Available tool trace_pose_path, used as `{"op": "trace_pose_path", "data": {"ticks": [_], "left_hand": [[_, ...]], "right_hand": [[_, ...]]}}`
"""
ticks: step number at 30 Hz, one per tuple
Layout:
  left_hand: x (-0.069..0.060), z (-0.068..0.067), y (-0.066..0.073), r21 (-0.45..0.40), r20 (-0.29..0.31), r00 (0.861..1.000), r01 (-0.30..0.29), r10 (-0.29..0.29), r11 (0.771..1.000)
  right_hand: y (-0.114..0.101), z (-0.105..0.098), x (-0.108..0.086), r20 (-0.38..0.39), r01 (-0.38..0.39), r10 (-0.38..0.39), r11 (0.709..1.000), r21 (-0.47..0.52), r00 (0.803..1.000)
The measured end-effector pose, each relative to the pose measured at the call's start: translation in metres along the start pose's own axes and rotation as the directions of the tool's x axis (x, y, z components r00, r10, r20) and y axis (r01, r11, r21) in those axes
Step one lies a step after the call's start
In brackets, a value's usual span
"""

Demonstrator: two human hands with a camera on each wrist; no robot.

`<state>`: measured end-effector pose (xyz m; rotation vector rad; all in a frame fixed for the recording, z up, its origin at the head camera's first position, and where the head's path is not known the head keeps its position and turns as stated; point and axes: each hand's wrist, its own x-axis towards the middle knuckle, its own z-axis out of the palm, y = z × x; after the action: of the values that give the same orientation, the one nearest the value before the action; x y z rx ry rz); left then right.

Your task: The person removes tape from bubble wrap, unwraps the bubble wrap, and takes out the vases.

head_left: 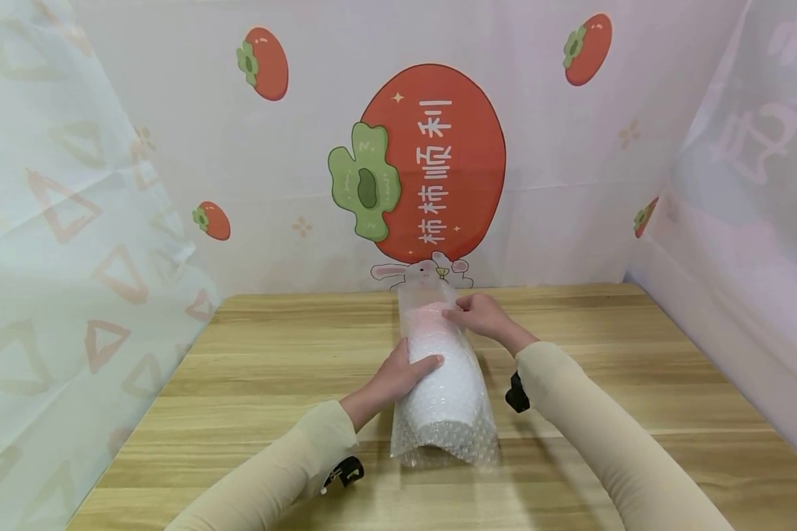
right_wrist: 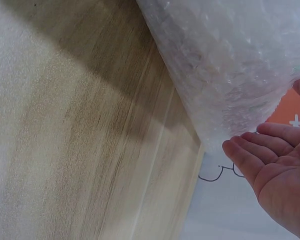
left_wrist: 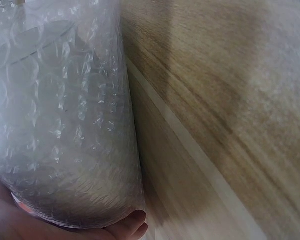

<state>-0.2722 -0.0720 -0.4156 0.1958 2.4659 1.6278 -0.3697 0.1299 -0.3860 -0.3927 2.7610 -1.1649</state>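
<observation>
Gripping the bubble wrap (head_left: pixel 474 442) from its side, the left hand (head_left: pixel 401 374) had its thumb across the bumpy, see-through plastic. Meanwhile the right hand (head_left: pixel 483 317) was fairly wide, fingers nearly straight, at the far end. Inside was some rounded white thing (head_left: pixel 438 376), over a wood-grain table (head_left: pixel 272 369) facing a creased, persimmon-print backdrop (head_left: pixel 558 162).

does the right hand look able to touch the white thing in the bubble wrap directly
Probably not: the right hand is outside the bubble wrap, which covers the white thing.
</observation>
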Motion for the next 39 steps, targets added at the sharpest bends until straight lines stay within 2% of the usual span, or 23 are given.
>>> {"op": "trace_pose_path", "data": {"ticks": [10,17,39], "left_hand": [[-0.0003,0.0005,0.0009,0.021,-0.016,1.000,0.004,-0.003,1.000],[0.0006,0.0007,0.0005,0.018,-0.014,1.000,-0.005,0.005,1.000],[-0.0011,0.0007,0.0006,0.005,-0.015,1.000,0.004,-0.004,1.000]], "right_hand": [[-0.0031,-0.0033,-0.0012,0.013,-0.009,0.009,1.000,-0.022,1.000],[-0.0013,-0.0039,0.0017,0.029,0.000,0.000,1.000,0.008,1.000],[-0.0014,0.0002,0.0045,0.002,0.007,-0.007,1.000,-0.018,1.000]]}}
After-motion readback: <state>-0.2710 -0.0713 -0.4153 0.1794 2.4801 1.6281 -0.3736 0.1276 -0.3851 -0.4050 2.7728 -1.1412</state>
